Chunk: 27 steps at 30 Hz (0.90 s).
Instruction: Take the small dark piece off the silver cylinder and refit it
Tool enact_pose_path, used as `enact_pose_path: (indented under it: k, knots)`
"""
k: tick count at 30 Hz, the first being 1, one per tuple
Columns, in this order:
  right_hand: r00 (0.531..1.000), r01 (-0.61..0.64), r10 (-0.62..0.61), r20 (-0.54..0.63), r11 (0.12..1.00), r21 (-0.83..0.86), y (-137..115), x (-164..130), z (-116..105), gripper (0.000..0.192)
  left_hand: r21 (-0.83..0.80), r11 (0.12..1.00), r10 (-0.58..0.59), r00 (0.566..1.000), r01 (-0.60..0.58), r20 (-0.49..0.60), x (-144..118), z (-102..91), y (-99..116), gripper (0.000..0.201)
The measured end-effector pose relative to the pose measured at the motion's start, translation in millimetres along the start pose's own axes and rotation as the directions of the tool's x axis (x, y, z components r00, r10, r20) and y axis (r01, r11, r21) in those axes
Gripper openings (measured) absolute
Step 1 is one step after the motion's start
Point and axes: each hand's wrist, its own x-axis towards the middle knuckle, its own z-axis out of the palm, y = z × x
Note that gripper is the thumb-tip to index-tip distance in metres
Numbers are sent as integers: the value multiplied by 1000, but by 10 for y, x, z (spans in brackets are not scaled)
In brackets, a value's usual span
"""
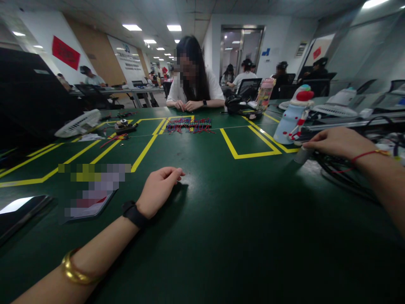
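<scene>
My left hand rests on the green table with its fingers curled and the thumb against the forefinger. Whatever its fingers may hold is hidden. At the right, my right hand pinches a small grey cylinder by its top, low over the table; I cannot tell whether it touches the surface. Just behind that cylinder stands a light blue bottle with a red and white decorated lid. Black cables lie coiled below my right wrist.
Two phones lie at the left, one dark and one partly blurred. Yellow tape marks the green tabletop. Bundled coloured wires lie ahead, before a seated person. White fans and a pink bottle stand farther off.
</scene>
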Motion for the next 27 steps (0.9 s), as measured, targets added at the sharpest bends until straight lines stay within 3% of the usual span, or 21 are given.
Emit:
enact_pose_path:
  k: [10,17,24,27]
  knots:
    - [1000,20,-20,23,1000,22,-22,-25,-17,31,-13,1000,-10,1000,10,-2,-14,-6,35,36]
    - [996,66,-68,56,997,44,-23,-22,41,44,-12,1000,-3,1000,3,-1,7,7,-13,37]
    - [998,69,-69,13,997,19,-46,23,110,46,-8,1000,-10,1000,10,7,4,1,-6,37]
    - [988,113,-106,-115,992,60,-126,-5,147,46,-4,1000,-6,1000,6,-4,8,12,3,37]
